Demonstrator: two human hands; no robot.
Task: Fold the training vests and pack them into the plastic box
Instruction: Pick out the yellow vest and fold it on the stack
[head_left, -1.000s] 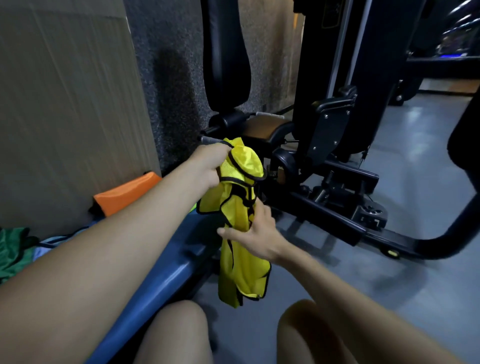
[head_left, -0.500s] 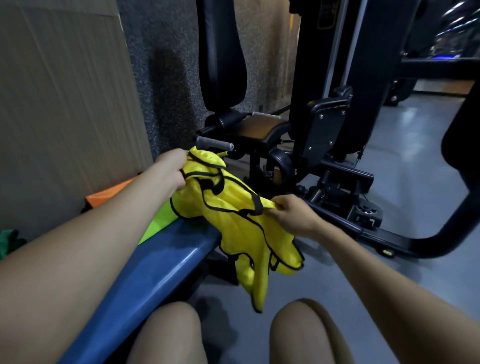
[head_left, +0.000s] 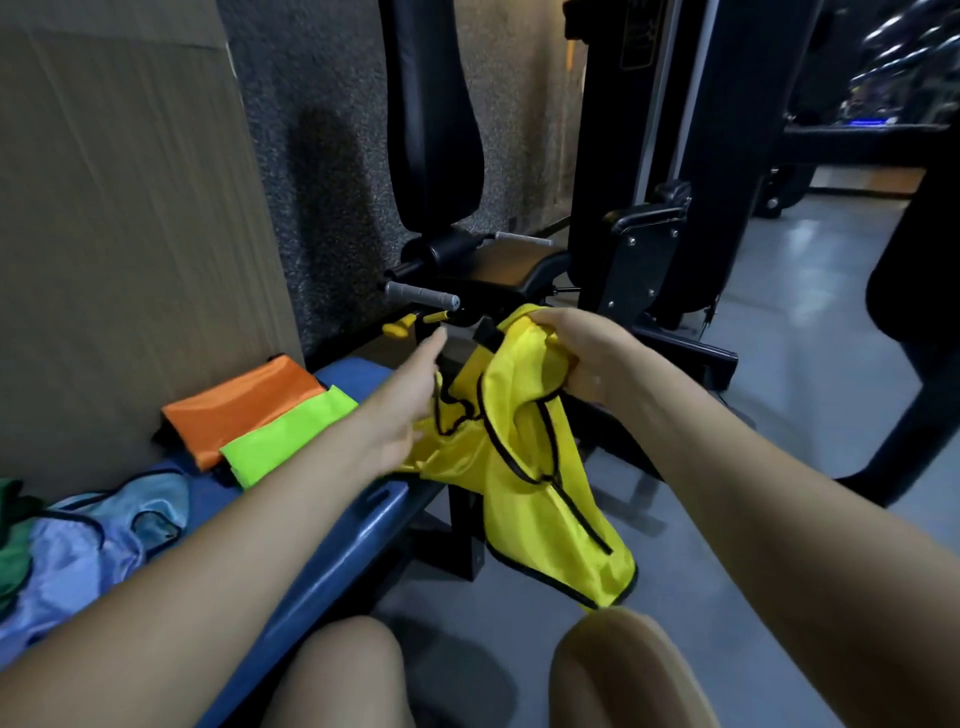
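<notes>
Both hands are on the yellow vest (head_left: 524, 467). The right hand (head_left: 576, 358) is curled around a bunched upper edge of it and holds it raised above the bench's end; the left hand (head_left: 410, 400) lies with its fingers straight, reaching forward along the near side of the cloth, its palm apparently on or just under the fabric, though blur makes the contact hard to read. The vest is crumpled, with its black trim twisted. Part of it rests on the end of the blue bench (head_left: 332, 551), while its lower half hangs off the edge toward the floor, near the person's knee.

Farther back on the bench lie a folded orange vest (head_left: 244, 405) and a folded lime vest (head_left: 285, 441), the lime one overlapping the orange one's near edge. Closer in sits a loose heap of pale blue vests (head_left: 88, 545), with green cloth (head_left: 10, 545) at the frame's left edge. No plastic box is in view.

The main risk is the hanging half. The fabric looks slippery, and with only one hand truly gripping, its weight could drag the rest off the bench onto the floor. A fold begun while the trim is twisted would likely come out lopsided. Spreading the vest flat on the bench could also nudge the two folded vests out of shape. The gym machine's handle (head_left: 421, 295), just beyond the hands, could snag an armhole.
</notes>
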